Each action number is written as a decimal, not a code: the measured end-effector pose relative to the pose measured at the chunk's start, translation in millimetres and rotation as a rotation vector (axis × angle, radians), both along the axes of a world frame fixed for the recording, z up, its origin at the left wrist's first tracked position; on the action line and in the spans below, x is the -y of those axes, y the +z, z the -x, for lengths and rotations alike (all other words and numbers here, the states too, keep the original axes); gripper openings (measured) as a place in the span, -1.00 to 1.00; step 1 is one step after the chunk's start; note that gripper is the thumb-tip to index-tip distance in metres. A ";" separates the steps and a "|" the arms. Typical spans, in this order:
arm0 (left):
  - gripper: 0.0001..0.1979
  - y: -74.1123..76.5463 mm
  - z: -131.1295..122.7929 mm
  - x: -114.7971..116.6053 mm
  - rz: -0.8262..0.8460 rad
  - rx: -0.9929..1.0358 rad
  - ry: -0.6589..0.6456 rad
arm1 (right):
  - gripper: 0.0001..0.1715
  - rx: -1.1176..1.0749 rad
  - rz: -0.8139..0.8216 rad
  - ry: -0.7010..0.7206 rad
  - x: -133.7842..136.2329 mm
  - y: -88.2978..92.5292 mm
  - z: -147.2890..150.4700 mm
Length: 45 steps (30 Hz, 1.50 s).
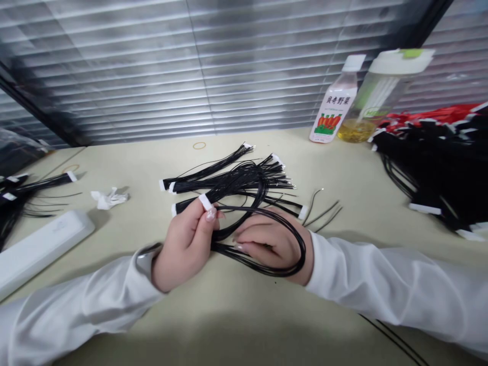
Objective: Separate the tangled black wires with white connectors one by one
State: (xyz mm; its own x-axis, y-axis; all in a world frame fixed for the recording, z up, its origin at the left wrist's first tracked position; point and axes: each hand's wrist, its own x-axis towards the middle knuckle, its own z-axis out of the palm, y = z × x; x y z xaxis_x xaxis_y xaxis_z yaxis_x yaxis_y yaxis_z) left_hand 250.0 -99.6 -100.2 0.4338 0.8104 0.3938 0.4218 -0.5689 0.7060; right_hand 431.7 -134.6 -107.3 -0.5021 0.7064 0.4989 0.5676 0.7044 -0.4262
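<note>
Wires (244,255) — thin, black, looped rightward from a white connector (205,202) pinched by the left hand (185,249) — are loosely gripped by the right hand (269,246).

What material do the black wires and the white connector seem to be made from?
The wires look like thin cable with plastic insulation: smooth, slightly glossy black, bending in soft curves. The connector looks like matte white moulded plastic, but the fingers hide part of it, so this is less certain.

My left hand (185,244) and right hand (270,249) can pass back toward me over the desk (236,320); ahead, black wire bundles (236,180) block the way.
</note>
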 end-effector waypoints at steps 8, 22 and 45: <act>-0.76 0.6 0.9 1.9 -0.022 -0.001 -0.020 | -0.73 0.050 0.015 -0.063 0.3 0.8 -1.0; -0.74 7.0 -4.0 -8.2 0.127 0.031 0.056 | -0.77 0.528 -0.486 -0.466 -5.3 53.7 -39.3; -0.70 4.9 -3.5 -12.3 0.364 0.108 -0.018 | -0.91 0.535 0.398 -0.280 -8.2 63.4 -51.7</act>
